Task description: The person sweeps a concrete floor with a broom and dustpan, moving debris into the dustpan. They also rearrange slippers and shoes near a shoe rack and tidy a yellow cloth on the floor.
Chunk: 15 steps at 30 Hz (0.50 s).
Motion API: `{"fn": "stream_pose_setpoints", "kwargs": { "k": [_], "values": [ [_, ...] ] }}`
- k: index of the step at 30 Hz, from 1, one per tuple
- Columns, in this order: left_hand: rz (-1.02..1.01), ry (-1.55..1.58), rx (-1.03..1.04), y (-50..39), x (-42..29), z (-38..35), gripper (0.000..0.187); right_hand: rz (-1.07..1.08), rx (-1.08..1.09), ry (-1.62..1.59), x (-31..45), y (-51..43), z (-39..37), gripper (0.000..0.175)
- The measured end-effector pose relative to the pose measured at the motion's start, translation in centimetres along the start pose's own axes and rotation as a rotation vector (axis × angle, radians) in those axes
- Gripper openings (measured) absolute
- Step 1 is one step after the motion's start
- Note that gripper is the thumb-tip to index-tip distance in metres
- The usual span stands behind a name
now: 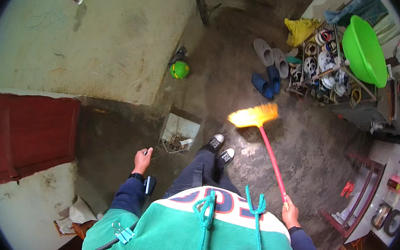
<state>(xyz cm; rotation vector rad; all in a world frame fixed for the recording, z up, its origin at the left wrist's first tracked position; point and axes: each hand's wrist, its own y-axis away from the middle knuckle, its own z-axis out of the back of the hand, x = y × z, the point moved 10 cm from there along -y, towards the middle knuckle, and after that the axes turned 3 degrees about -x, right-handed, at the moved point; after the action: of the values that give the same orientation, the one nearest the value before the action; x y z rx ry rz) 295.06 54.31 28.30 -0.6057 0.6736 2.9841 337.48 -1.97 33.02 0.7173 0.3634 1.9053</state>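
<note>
My right hand (290, 211) grips the upper end of a broom's pink-red handle (273, 155). The broom's yellow bristle head (253, 115) is ahead of my feet, and its bristles look blurred. My left hand (141, 162) is closed around a thin handle, of which only a small dark end shows above the fist. Just beyond that hand is a pale dustpan (184, 128) with dirt and a white scrap (186, 142) in it. Whether the handle in my left hand joins the dustpan cannot be made out.
Blue clogs (262, 84) and grey slippers (263, 52) lie near a shoe rack (320, 77) with a green basin (364, 52). A green ball (180, 70) rests by the wall. At right stands a dark red frame (362, 198); a red door panel (25, 137) is at left.
</note>
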Motion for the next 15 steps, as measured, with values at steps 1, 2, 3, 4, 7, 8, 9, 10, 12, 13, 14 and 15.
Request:
{"fn": "stream_pose_setpoints", "kwargs": {
  "k": [1, 2, 3, 4, 7, 8, 9, 10, 12, 13, 14, 15],
  "values": [
    [0.028, 0.020, 0.056, -0.1, 1.1, -0.8, 0.048, 0.103, -0.062, -0.069, 1.8, -1.6, 1.0, 0.058],
    [-0.033, 0.051, 0.039, 0.0, 0.9, -0.6, 0.048, -0.273, 0.150, -0.288, -0.7, -2.9, -1.2, 0.061],
    [0.056, 0.026, 0.027, -0.1, 2.8, -0.8, 0.048, -0.437, 0.217, -0.307, -1.1, -3.0, -2.6, 0.048],
    [0.050, 0.081, 0.033, -0.3, 2.9, -1.2, 0.047, -0.234, 0.119, -0.097, 2.0, -5.2, -1.4, 0.038],
    [0.080, 0.163, 0.106, -1.0, 4.7, -3.4, 0.044, -0.049, 0.077, -0.069, 8.0, -11.2, 0.1, 0.022],
    [0.062, 0.192, 0.155, -1.3, 5.0, -4.3, 0.044, -0.126, 0.179, -0.222, 9.7, -12.2, -0.9, 0.023],
    [0.041, 0.180, 0.146, -1.7, 5.3, -4.5, 0.042, -0.238, 0.297, -0.391, 11.3, -12.6, -1.5, 0.023],
    [0.057, 0.218, 0.180, -1.9, 6.2, -5.0, 0.041, -0.227, 0.356, -0.486, 14.3, -13.5, -1.8, 0.024],
    [0.084, 0.270, 0.255, -2.3, 7.7, -6.4, 0.039, -0.220, 0.426, -0.586, 20.2, -15.8, -1.4, 0.026],
    [0.091, 0.283, 0.287, -2.1, 7.7, -7.5, 0.038, -0.184, 0.449, -0.615, 22.4, -17.8, -0.1, 0.026],
    [0.056, 0.323, 0.362, -2.0, 7.9, -8.3, 0.036, -0.200, 0.447, -0.619, 24.9, -19.4, 0.3, 0.026],
    [0.105, 0.270, 0.307, -2.2, 8.6, -8.1, 0.036, -0.188, 0.457, -0.641, 27.7, -21.1, 0.4, 0.026]
  ]
}}
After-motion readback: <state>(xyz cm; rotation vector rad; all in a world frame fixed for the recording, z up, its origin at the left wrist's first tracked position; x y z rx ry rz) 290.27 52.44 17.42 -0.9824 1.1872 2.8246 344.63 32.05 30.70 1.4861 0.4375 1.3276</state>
